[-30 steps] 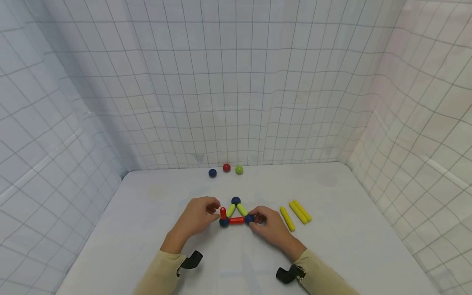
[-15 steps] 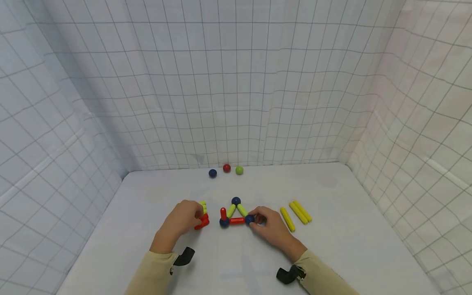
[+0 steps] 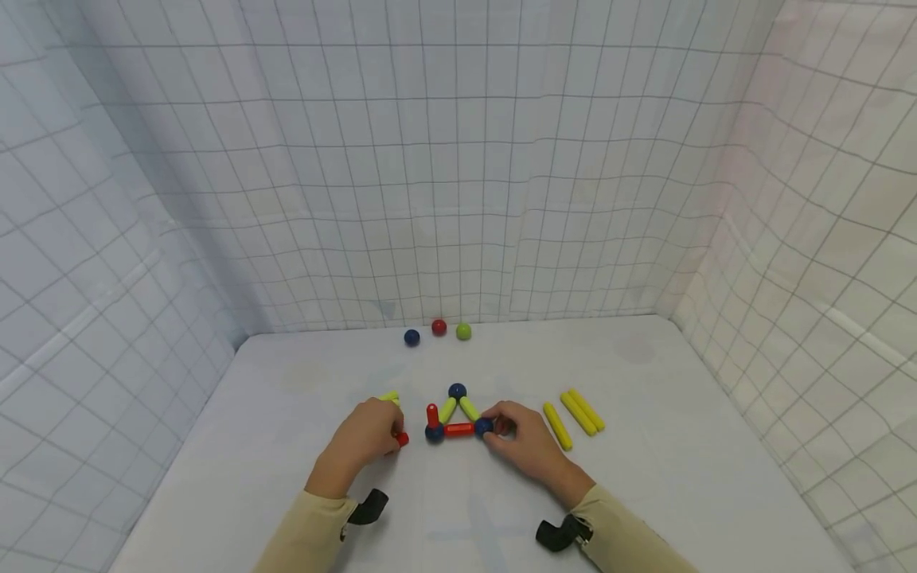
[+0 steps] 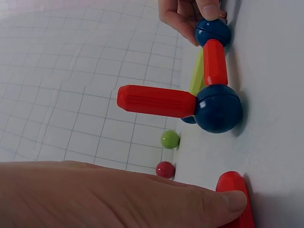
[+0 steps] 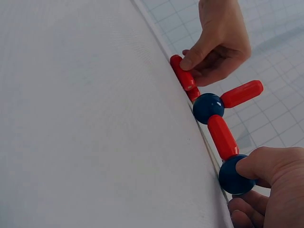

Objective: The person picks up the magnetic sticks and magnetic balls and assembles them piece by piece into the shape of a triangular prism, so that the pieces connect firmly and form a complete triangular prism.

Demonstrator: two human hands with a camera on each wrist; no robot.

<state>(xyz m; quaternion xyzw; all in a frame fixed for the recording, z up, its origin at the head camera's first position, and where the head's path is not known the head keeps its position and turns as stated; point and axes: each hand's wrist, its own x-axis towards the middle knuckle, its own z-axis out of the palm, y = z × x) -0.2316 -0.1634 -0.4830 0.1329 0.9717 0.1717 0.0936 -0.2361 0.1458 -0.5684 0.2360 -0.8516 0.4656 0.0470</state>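
Observation:
My left hand (image 3: 364, 434) pinches a red magnetic rod (image 5: 183, 71) low over the table, its thumb along the rod. Another red rod (image 5: 194, 93) shows just beyond it, and yellow-green rods (image 3: 389, 396) peek out past the knuckles. With thumb and fingers my right hand (image 3: 528, 446) grips a blue ball (image 5: 233, 175), one corner of a flat triangle. A lying red rod (image 3: 459, 430) joins that ball to a left blue ball (image 5: 208, 108), from which an upright red rod (image 4: 156, 100) rises. Two yellow-green rods (image 3: 447, 411) run to a far blue ball (image 3: 457, 391).
Along the table's back edge sit a blue ball (image 3: 411, 337), a red ball (image 3: 439, 327) and a green ball (image 3: 463, 331). Longer yellow rods (image 3: 557, 426) lie right of my right hand. Grid-patterned cloth walls (image 3: 458, 199) enclose the white table (image 3: 645, 477).
My left hand has moved left from beside the upright rod to the loose red rods and taken one between its fingers. The right hand has stayed on its blue ball.

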